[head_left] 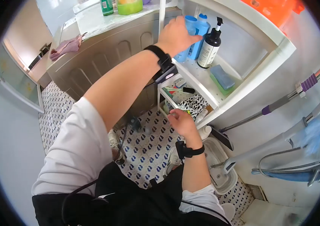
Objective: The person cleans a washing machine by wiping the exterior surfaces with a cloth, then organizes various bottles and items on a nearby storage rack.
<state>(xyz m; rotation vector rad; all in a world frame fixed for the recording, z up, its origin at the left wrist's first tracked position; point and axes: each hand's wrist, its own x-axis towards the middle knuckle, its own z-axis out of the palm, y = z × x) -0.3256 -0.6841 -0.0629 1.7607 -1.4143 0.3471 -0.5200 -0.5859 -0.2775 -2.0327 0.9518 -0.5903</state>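
On the top shelf of a white rack, my left hand is closed around a light blue bottle, thumb across its front. Its fingertips are partly hidden. A second blue bottle stands right behind it. Beside that is a dark pump bottle with a white label. Farther right lies a sponge, blue on top and green below. My right hand hovers lower down in front of the lower shelf, fingers loosely curled and apart, with nothing visible in them.
The lower shelf holds small items and a black-and-white spotted cloth. A pale basin sits on the patterned floor at right, near mop handles. At left, a pink cloth hangs over a beige cabinet. An orange container is up top.
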